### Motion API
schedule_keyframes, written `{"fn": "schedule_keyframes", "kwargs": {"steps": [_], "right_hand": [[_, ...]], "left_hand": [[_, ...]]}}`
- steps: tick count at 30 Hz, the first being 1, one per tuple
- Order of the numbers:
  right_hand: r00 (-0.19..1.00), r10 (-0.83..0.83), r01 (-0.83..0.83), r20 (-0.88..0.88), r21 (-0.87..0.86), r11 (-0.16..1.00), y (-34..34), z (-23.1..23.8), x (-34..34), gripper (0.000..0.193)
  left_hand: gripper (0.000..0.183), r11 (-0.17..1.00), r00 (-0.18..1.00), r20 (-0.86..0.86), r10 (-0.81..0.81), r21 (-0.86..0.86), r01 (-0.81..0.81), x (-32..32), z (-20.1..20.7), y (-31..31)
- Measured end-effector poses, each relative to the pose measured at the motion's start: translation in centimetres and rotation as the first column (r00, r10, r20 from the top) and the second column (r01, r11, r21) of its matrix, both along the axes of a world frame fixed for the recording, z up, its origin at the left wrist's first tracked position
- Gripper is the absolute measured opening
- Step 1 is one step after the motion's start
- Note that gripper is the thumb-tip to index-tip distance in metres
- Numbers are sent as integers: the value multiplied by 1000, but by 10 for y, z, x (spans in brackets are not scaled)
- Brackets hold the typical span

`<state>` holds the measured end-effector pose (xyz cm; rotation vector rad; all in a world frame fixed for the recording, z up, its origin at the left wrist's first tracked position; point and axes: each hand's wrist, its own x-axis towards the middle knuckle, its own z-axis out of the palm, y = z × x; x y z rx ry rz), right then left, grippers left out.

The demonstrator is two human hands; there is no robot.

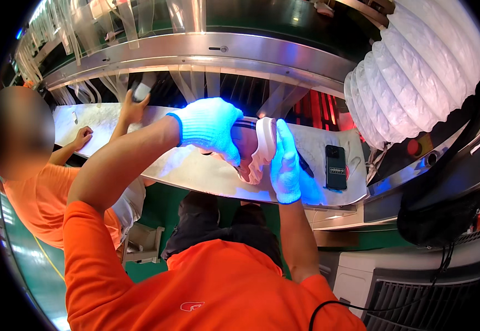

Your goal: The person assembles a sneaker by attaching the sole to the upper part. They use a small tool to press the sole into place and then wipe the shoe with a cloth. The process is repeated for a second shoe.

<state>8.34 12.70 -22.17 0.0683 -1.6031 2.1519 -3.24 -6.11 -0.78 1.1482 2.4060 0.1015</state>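
Both my hands wear white knit gloves that glow blue under the light. My left hand (209,126) grips the upper of a pinkish shoe (246,148) from the left side. My right hand (285,163) presses against its white sole (266,140) from the right, fingers pointing up. The shoe is held above the pale metal work shelf (196,171), sole turned to the right. My orange sleeves come in from the lower edge.
A black phone (336,166) lies on the shelf to the right. A white ribbed duct (416,71) hangs at the upper right. A co-worker in orange (36,187) on my left holds a dark object (139,91) up at the curtained machine opening (196,83).
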Motion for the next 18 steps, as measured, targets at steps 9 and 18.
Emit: {"fn": "schedule_keyframes", "kwargs": {"steps": [9, 18], "right_hand": [[995, 83, -75, -54, 149, 986, 7, 52, 1, 158], [980, 53, -56, -194, -9, 998, -1, 19, 16, 145]], "left_hand": [[76, 993, 996, -42, -77, 83, 81, 3, 3, 16], [82, 974, 966, -166, -197, 80, 212, 22, -1, 9]]}}
